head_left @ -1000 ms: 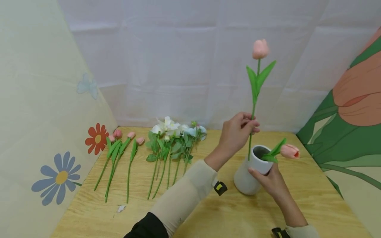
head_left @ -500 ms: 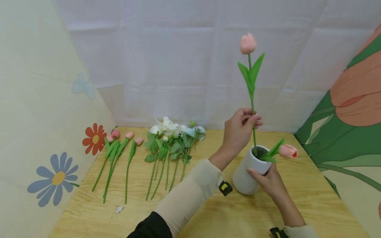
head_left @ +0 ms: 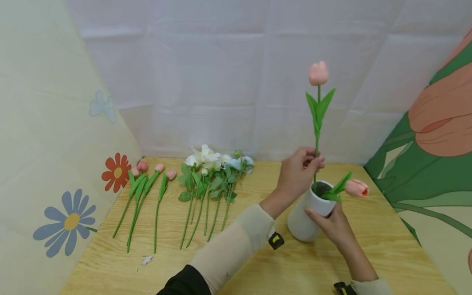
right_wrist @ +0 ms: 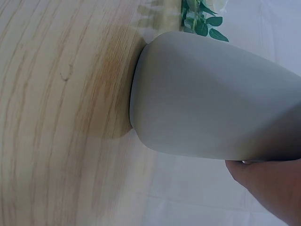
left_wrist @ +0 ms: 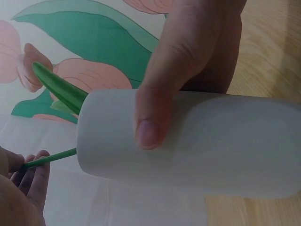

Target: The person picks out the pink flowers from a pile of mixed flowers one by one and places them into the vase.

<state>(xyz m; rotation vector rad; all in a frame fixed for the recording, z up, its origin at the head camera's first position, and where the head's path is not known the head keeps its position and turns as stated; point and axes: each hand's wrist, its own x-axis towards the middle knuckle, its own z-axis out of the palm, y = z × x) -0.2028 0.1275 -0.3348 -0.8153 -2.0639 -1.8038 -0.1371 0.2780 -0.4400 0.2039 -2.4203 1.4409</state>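
Note:
My left hand (head_left: 298,171) pinches the green stem of a pink tulip (head_left: 318,74) held upright. The stem's lower end goes into the mouth of a white vase (head_left: 305,224). My right hand (head_left: 337,227) grips the vase near its neck, thumb on the near side. Another pink tulip (head_left: 356,187) stands in the vase and leans out over the right rim. In the left wrist view, the thumb of the right hand (left_wrist: 157,113) presses the vase wall (left_wrist: 225,141), and the stem (left_wrist: 59,156) passes between the left hand's fingers. The right wrist view shows the vase's base (right_wrist: 160,94) at the wooden tabletop.
Several pink tulips (head_left: 141,190) lie at the table's left. Beside them lie white and pale blue flowers (head_left: 210,159) with leafy stems. A small white scrap (head_left: 147,260) is near the front. A white cloth (head_left: 206,82) hangs behind; printed panels flank the table (head_left: 258,262).
The tulip in my left hand has moved over the vase's mouth, and its stem has gone from outside the rim to inside, lowering lately. The right hand keeps its grip on the vase.

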